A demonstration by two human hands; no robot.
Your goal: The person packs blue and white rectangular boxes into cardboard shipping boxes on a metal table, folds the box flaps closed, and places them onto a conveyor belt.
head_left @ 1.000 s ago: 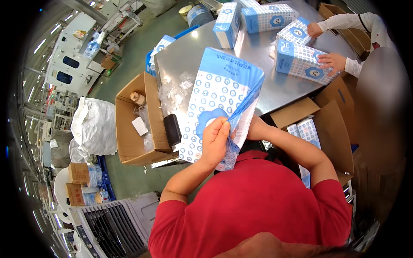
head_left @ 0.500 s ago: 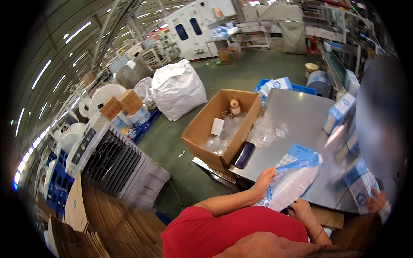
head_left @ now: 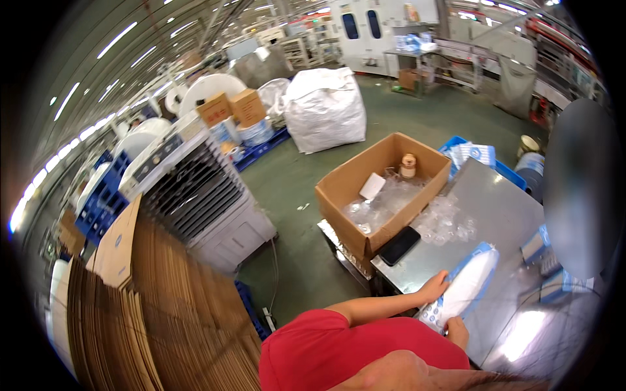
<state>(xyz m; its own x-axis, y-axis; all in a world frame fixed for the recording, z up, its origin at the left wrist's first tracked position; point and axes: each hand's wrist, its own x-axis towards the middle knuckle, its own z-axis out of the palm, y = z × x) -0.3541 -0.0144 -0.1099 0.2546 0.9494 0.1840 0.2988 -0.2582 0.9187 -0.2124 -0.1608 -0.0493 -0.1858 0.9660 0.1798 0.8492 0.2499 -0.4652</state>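
A blue and white plastic packet (head_left: 467, 284) with a pale white side slants above the near part of the metal table (head_left: 505, 205). My left hand (head_left: 433, 289) grips its left edge. Lower down, my right hand (head_left: 458, 332) has its fingers closed on the packet's near end. Beyond my left hand lies a black phone (head_left: 400, 246) at the table's edge. Clear crumpled plastic (head_left: 450, 221) rests beside the phone, along the open cardboard box (head_left: 349, 225).
The box holds clear plastic, a white piece (head_left: 372, 186) and a tan spool-like object (head_left: 408, 165). Blue and white packs (head_left: 536, 244) sit at the table's right. Leftward stand an air cooler (head_left: 228, 234) and stacked flat cardboard (head_left: 176, 313). A large white sack (head_left: 324, 111) is farther off.
The view has swung rightward, so the scene sits differently. The packet has turned more upright with its white side showing, still in both hands. The other person's hand at the right is out of sight.
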